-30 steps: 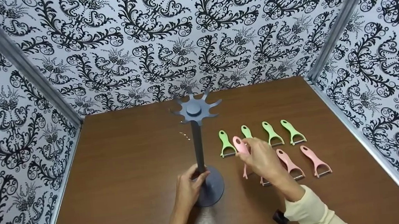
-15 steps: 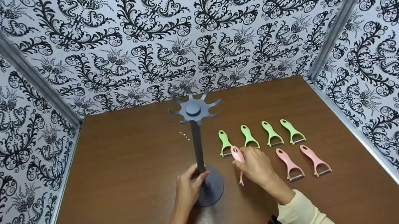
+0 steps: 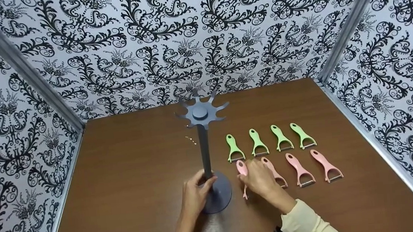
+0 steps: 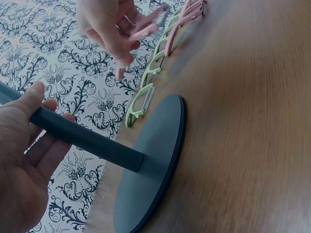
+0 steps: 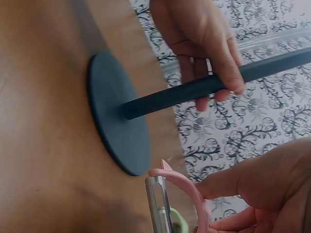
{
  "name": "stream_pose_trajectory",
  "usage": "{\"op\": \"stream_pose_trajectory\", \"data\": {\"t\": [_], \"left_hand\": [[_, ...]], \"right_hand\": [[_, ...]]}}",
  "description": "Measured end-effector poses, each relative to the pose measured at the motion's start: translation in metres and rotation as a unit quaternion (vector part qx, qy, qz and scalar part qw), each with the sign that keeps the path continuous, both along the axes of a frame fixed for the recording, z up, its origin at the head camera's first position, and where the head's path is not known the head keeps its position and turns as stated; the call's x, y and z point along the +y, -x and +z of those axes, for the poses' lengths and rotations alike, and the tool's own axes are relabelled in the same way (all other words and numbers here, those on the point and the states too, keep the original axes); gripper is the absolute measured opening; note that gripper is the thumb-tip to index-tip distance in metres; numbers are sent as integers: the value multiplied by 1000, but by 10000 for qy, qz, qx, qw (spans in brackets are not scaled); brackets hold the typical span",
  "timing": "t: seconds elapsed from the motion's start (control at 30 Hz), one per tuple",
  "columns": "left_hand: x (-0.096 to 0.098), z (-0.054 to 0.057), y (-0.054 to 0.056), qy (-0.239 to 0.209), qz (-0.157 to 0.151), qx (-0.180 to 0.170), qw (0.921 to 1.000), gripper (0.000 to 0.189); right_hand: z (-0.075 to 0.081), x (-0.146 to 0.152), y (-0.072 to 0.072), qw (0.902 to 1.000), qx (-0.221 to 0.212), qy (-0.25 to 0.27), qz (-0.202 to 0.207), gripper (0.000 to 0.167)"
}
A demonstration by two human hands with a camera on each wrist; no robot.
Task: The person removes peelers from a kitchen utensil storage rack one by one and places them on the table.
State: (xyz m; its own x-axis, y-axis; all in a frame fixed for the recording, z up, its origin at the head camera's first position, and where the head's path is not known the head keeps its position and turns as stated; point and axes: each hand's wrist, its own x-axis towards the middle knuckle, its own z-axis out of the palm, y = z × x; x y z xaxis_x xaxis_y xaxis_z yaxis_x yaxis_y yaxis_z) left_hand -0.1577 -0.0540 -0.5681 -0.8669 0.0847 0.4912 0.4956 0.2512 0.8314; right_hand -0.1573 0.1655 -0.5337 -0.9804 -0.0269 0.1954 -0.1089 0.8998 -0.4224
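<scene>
A dark grey stand (image 3: 204, 149) rises from a round base (image 3: 223, 195) on the table, with a star-shaped ring of hooks (image 3: 206, 112) at its top. My left hand (image 3: 193, 195) grips the pole low down, just above the base. To the right of the base, my right hand (image 3: 260, 178) pinches a pink peeler (image 3: 242, 167) by its handle; in the right wrist view the metal blade (image 5: 156, 206) faces the stand. The held peeler is upright, blade end down. In the left wrist view it hangs above the table surface.
Behind my right hand several green peelers (image 3: 255, 138) lie in a row. Three more pink peelers (image 3: 296, 166) lie in front of them, the nearest partly covered by my hand. Patterned walls (image 3: 165, 60) enclose the wooden table (image 3: 130, 173) on the back and sides.
My right hand has carried the pink peeler left and toward me, nearer the stand's base, uncovering green and pink peelers behind it. The left hand and the stand have stayed in place.
</scene>
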Motion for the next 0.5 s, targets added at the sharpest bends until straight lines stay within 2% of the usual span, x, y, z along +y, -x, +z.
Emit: {"op": "stream_pose_trajectory", "data": {"t": [0.23,0.5], "left_hand": [[0,2,-2,52,37,-118,9999,18],[0,2,-2,78,-71,-76,9999,13]], "right_hand": [[-12,-3,2,10000,-61,-38,-35,30],[-22,-5,3,9999,-136,-37,-7,30]]}}
